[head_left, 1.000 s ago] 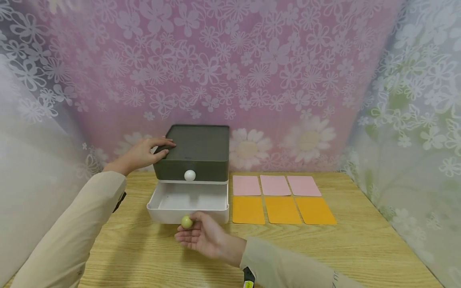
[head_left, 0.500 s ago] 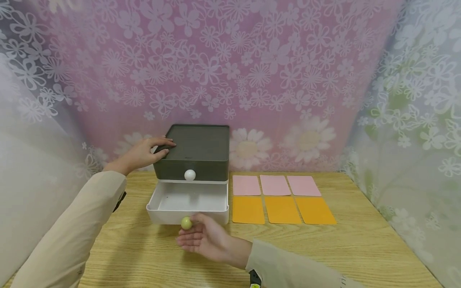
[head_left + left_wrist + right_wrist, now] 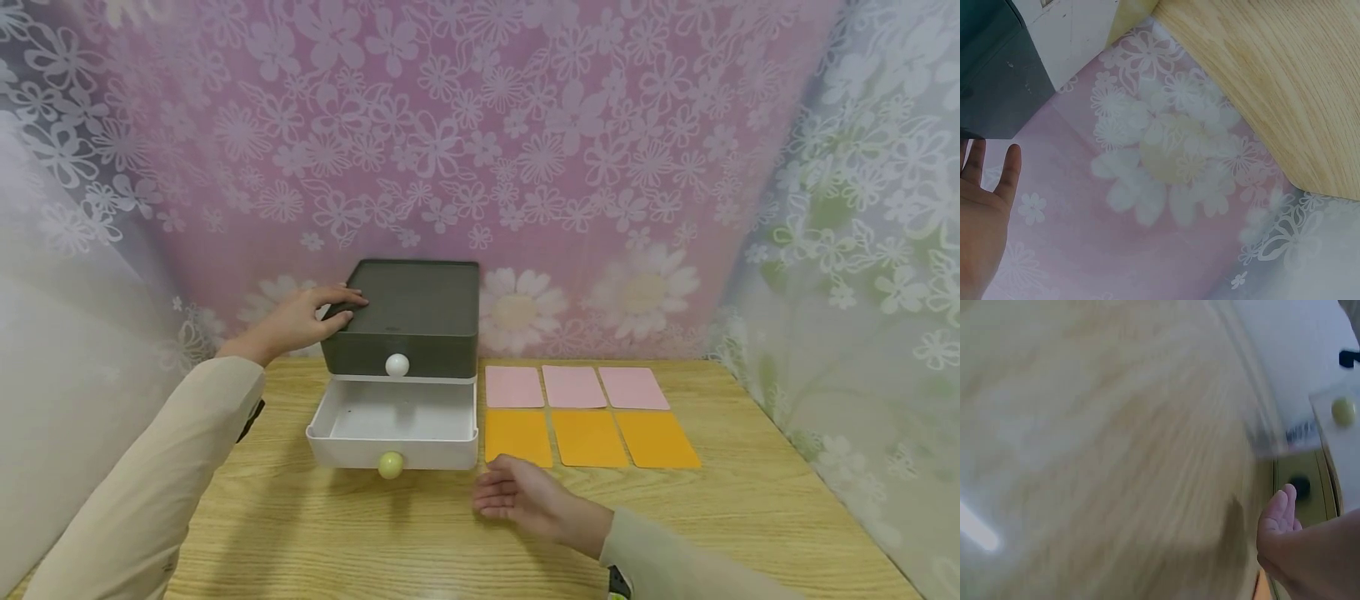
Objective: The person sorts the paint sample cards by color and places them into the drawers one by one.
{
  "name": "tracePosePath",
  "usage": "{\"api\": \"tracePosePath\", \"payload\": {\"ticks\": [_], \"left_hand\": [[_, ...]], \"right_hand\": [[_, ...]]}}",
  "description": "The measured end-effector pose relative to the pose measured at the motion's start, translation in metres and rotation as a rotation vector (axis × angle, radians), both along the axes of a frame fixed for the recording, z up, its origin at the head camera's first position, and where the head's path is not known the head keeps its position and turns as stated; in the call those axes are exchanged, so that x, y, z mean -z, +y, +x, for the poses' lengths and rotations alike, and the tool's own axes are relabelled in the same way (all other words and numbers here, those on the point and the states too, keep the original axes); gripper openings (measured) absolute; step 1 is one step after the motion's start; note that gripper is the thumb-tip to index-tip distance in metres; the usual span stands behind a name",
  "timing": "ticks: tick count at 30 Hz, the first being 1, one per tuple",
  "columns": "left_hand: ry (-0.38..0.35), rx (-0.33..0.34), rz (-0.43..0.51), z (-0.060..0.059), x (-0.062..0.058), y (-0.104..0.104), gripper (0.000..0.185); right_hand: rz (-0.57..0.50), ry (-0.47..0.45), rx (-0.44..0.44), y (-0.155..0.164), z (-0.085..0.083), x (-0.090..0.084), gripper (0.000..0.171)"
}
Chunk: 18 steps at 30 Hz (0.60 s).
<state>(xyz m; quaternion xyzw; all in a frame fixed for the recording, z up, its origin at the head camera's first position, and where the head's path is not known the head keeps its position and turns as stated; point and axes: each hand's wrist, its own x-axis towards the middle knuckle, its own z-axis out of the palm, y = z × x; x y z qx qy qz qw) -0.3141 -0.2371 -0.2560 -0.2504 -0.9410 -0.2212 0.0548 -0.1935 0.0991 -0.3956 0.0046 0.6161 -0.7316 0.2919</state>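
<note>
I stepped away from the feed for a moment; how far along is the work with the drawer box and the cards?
Done: the white lower drawer stands pulled out and looks empty. In hand: the left hand rests on the dark box; the right hand, open and holding nothing, hovers near the nearest orange card. Left: all three pink cards and three orange ones lie on the table, none in the drawer.

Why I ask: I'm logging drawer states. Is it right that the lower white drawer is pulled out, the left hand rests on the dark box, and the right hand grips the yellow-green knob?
Not quite. The head view shows the right hand open, clear of the yellow-green knob, near the orange cards. The rest holds.
</note>
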Motion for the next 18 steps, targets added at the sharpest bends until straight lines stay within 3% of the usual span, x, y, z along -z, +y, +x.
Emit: {"api": "tracePosePath", "payload": {"ticks": [7,9,13,18], "left_hand": [[-0.005,0.006,0.011,-0.001,0.002,-0.001,0.035],[-0.009,-0.001,0.000,-0.001,0.002,-0.001,0.036],[-0.008,0.003,0.007,-0.002,0.004,-0.001,0.035],[-0.002,0.006,0.018,-0.004,0.004,-0.001,0.035]], "right_hand": [[0.403,0.354,0.187,0.039,-0.047,0.002,0.031],[0.520,0.451,0.203,0.049,-0.059,0.005,0.029],[0.725,0.689,0.135,0.065,-0.078,0.011,0.026],[0.853,0.935,-0.041,0.077,-0.091,0.013,0.031]]}}
